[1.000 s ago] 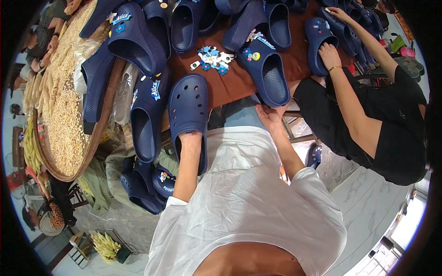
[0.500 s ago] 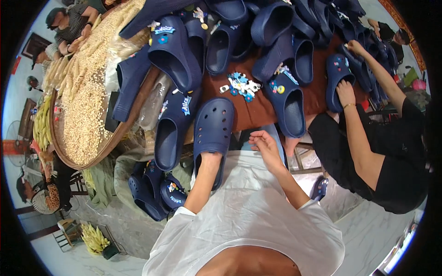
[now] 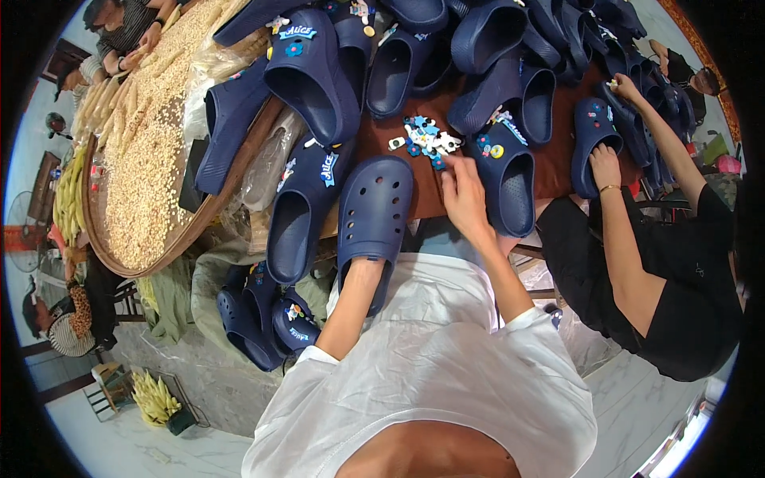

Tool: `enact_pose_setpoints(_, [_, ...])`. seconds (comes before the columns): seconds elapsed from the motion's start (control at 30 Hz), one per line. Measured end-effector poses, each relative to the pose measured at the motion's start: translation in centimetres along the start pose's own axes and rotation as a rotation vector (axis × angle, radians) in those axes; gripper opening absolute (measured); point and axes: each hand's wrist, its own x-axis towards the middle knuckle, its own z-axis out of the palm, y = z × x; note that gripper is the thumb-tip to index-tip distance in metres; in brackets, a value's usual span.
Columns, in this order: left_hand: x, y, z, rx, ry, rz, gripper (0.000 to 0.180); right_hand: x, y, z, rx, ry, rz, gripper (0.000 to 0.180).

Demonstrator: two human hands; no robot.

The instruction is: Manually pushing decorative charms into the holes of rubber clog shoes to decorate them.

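Observation:
My left hand is pushed inside a plain navy clog with round holes in its upper, bearing it at the table's near edge; its fingers are hidden in the shoe. A small heap of shoe charms, white figures with blue stars and flowers, lies on the brown cloth just beyond the clog. Over the near right side of that heap reaches my right hand, fingers loosely bent and apart, with nothing visible in them. To its right rests a navy clog with charms; another decorated clog lies left of my left hand.
Navy clogs are piled along the far side. At left stands a large round tray of pale kernels. Beside me on the right, a person in black has one hand in a clog. More clogs sit low at left.
My right hand has moved forward from near my body to the charm heap. My left hand stays in the clog, which has shifted slightly forward. The view has tilted a little.

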Motion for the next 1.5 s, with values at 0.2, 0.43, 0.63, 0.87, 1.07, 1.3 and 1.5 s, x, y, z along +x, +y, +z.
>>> enact_pose_setpoints(0.2, [-0.9, 0.9, 0.0, -0.032, -0.021, -0.078, 0.044, 3.6, 0.9, 1.7, -0.470, -0.003, -0.085, 0.039])
enact_pose_setpoints(0.43, [-2.7, 1.3, -0.7, -0.078, -0.035, -0.184, 0.043, 4.2, 1.0, 1.7, -0.472, -0.004, -0.127, 0.025])
enact_pose_setpoints(0.63, [-3.8, 1.3, -1.1, -0.131, -0.043, -0.216, 0.043, 3.8, -0.9, 0.1, -0.313, 0.100, -0.183, 0.020])
enact_pose_setpoints(0.87, [-3.6, 1.7, -1.1, -0.202, -0.048, -0.230, 0.043, 2.1, -4.5, -0.8, 0.751, -0.200, 0.292, 0.029])
enact_pose_setpoints(1.07, [-2.8, 2.4, -0.6, -0.247, -0.036, -0.258, 0.043, 0.9, -5.8, 1.0, 0.823, -0.292, 0.304, 0.031])
enact_pose_setpoints(1.3, [-3.6, 1.8, -1.3, -0.310, -0.024, -0.279, 0.042, 0.6, -5.7, 0.8, 0.555, -0.218, 0.206, 0.024])
enact_pose_setpoints(1.5, [-3.0, 2.5, -1.0, -0.362, -0.010, -0.291, 0.042, 0.3, -4.9, 1.3, 0.557, -0.212, 0.210, 0.017])
